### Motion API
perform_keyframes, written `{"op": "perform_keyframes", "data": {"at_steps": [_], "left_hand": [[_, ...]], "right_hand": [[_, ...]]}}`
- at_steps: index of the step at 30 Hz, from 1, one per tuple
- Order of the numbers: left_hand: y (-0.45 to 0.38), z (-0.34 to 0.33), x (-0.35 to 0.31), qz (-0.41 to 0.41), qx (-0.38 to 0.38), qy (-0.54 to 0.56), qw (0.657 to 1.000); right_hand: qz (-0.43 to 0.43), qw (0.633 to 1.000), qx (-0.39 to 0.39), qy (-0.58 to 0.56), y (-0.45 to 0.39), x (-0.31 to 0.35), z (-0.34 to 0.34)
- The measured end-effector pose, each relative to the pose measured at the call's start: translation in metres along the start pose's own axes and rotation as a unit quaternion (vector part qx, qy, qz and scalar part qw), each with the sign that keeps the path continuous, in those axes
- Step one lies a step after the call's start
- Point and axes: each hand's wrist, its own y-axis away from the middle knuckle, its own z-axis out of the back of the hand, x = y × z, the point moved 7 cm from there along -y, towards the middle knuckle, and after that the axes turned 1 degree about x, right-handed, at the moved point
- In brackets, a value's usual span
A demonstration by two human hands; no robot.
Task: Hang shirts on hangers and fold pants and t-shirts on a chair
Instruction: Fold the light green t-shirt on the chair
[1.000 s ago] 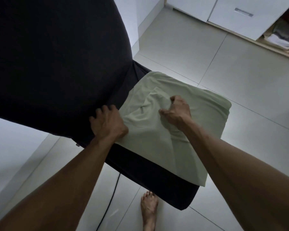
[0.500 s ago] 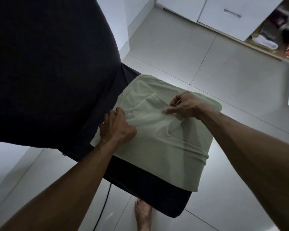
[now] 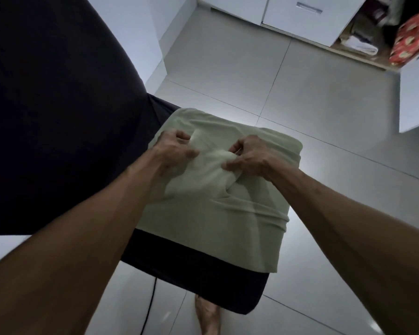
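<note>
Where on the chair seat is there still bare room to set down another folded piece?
Only one bare strip of the chair seat shows: the dark near edge between the pale green garment's hanging hem and the seat's front rim. The rest is crowded: the garment covers the seat up to the backrest, and the left hand and right hand both grip bunched cloth mid-seat.

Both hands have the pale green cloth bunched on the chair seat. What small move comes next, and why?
Probably lift the bunch and draw both hands apart: left hand and right hand grip the green garment close together, wrinkling its middle on the chair.
</note>
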Motion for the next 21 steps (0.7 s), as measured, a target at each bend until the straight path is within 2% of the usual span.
{"op": "perform_keyframes", "data": {"at_steps": [3, 8, 10, 11, 13, 14, 15, 18, 21], "left_hand": [[0.011, 0.013, 0.004, -0.034, 0.038, 0.064, 0.997], [0.055, 0.053, 0.012, -0.114, 0.01, 0.096, 0.989], [0.078, 0.065, 0.024, -0.126, 0.011, 0.075, 0.989], [0.088, 0.07, 0.032, -0.121, 0.01, 0.032, 0.992], [0.105, 0.076, 0.058, -0.087, -0.002, -0.107, 0.99], [0.111, 0.078, 0.07, -0.066, -0.015, -0.169, 0.983], [0.116, 0.081, 0.081, -0.048, -0.038, -0.213, 0.975], [0.122, 0.079, 0.095, -0.007, -0.115, -0.216, 0.969], [0.114, 0.056, 0.087, 0.014, -0.127, -0.241, 0.962]], "right_hand": [[0.06, 0.996, -0.062, -0.012, 0.015, 0.007, 0.003], [0.237, 0.955, -0.172, 0.038, 0.068, 0.033, -0.014], [0.305, 0.94, -0.14, 0.065, 0.1, 0.041, -0.039], [0.313, 0.942, -0.083, 0.088, 0.113, 0.04, -0.057], [0.293, 0.942, 0.04, 0.162, 0.138, 0.03, -0.094], [0.275, 0.941, 0.067, 0.187, 0.146, 0.022, -0.107], [0.254, 0.947, 0.062, 0.187, 0.151, 0.014, -0.113], [0.159, 0.98, -0.047, 0.111, 0.144, -0.015, -0.106], [0.07, 0.987, -0.14, 0.034, 0.128, -0.039, -0.095]]}}
